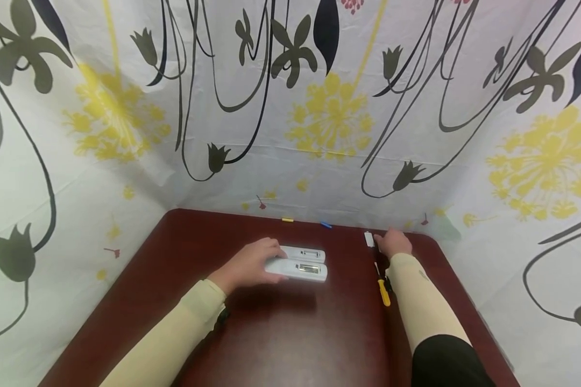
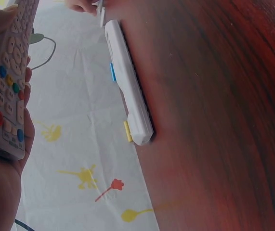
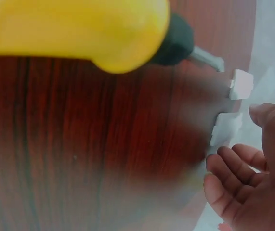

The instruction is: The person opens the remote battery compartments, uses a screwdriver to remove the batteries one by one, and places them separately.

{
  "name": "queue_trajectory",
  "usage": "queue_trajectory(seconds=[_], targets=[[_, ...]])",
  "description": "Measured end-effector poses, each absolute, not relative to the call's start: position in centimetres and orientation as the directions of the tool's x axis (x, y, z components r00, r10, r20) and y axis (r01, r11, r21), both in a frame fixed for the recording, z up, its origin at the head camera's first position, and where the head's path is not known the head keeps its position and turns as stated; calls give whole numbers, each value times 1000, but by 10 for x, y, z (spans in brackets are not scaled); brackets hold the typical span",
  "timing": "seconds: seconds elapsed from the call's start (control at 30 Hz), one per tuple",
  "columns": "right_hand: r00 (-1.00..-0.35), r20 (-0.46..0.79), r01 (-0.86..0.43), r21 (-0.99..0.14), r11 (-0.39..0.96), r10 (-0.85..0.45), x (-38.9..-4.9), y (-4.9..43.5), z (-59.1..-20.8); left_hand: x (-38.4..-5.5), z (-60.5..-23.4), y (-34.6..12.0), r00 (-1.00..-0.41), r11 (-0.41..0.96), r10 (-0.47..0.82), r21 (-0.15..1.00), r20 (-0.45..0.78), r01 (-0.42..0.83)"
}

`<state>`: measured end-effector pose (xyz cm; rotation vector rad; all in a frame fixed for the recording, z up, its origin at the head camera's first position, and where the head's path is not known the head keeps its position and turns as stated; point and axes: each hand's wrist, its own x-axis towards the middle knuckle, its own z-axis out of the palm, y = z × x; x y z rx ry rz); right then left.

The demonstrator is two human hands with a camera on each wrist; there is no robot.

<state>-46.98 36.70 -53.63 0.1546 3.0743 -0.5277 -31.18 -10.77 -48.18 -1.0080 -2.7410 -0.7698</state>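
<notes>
My left hand (image 1: 252, 263) grips a white remote control (image 1: 297, 270), its uncovered battery compartment facing up in the head view. Its colored buttons show in the left wrist view. A second white remote (image 2: 129, 82) lies face down on the table just beyond; in the head view its battery compartment is uncovered too. At the far right, my right hand (image 3: 253, 178) reaches beside two small white battery covers (image 3: 226, 129). Its fingers are loosely bent and its thumb stands apart, with nothing seen between them. A screwdriver (image 1: 384, 293) with a yellow handle lies near my right forearm.
A small yellow stick (image 1: 288, 219) and a blue one (image 1: 326, 224) lie along the back edge of the dark red table (image 1: 348, 333). White sheeting (image 1: 290, 177) with printed flowers encloses the table at the back and both sides.
</notes>
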Motion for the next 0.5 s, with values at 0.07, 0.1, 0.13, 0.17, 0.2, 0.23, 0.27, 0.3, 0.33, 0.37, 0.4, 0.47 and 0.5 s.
queue_trajectory(seconds=[0.07,0.1,0.13,0.17,0.2,0.23,0.27,0.3,0.33,0.37,0.4,0.47,0.5], targets=[[-996,-28,90,-339,937,86,-467,366,-534,-312,-482,-108,-767,643,574,422,287,639],[-996,-21,84,-345,935,81,-465,365,-532,-312,-482,-108,-766,640,573,425,290,640],[-997,-8,75,-353,932,78,-463,363,-529,-311,-482,-107,-767,640,572,426,292,639],[-998,4,64,-368,927,70,-460,360,-526,-311,-482,-107,-767,639,571,428,293,639],[-998,23,51,-386,921,65,-457,357,-523,-312,-482,-107,-767,639,570,429,294,639],[-998,44,29,-407,913,52,-453,352,-519,-312,-482,-107,-768,639,570,430,293,638],[-997,66,3,-427,904,34,-448,347,-515,-312,-482,-107,-769,641,569,428,293,637],[-996,87,-28,-452,892,13,-443,341,-511,-312,-483,-107,-769,642,568,427,293,637],[-994,104,-62,-476,877,-13,-438,334,-508,-312,-483,-107,-767,642,569,424,296,639],[-992,117,-97,-498,861,-44,-432,327,-504,-312,-483,-107,-766,640,570,424,299,641],[-989,131,-132,-511,849,-74,-427,319,-502,-312,-483,-107,-762,636,572,423,303,646],[-983,133,-182,-540,822,-130,-414,305,-498,-312,-484,-106,-756,631,577,418,311,654],[-980,130,-196,-554,809,-148,-408,298,-496,-312,-484,-106,-753,627,579,418,314,657]])
